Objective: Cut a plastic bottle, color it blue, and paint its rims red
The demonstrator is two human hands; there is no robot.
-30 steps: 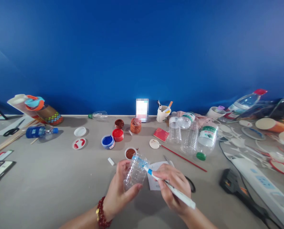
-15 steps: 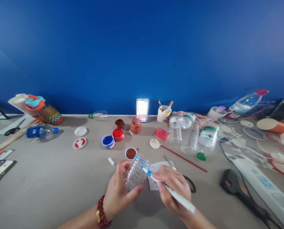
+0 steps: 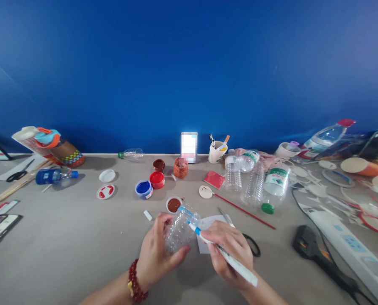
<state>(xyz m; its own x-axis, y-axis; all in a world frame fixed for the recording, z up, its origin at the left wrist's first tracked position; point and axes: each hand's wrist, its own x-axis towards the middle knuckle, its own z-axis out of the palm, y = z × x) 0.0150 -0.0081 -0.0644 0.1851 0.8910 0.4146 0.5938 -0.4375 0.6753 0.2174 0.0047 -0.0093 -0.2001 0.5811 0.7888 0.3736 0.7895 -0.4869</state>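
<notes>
My left hand (image 3: 155, 256), with a red bead bracelet on the wrist, is wrapped round a clear ribbed plastic bottle piece (image 3: 180, 228) held tilted above the grey table. My right hand (image 3: 230, 250) grips a white paintbrush (image 3: 227, 256) with a blue tip. The tip touches the bottle's upper rim, where blue paint shows. A white paper sheet (image 3: 208, 231) lies under my hands. Just beyond the bottle stands a small pot of brown paint (image 3: 174, 204).
Open pots of blue (image 3: 143, 188), red (image 3: 157, 179) and dark brown paint (image 3: 158, 164) stand mid-table. Several clear bottles (image 3: 254, 180) lie at the right, with a thin red brush (image 3: 242, 207). A glue gun (image 3: 306, 243) and a power strip (image 3: 344, 241) sit at right. Scissors (image 3: 252, 245) lie by my right hand.
The bottle piece has tilted a little and the brush tip has shifted slightly along its rim. Both hands stay in nearly the same place.
</notes>
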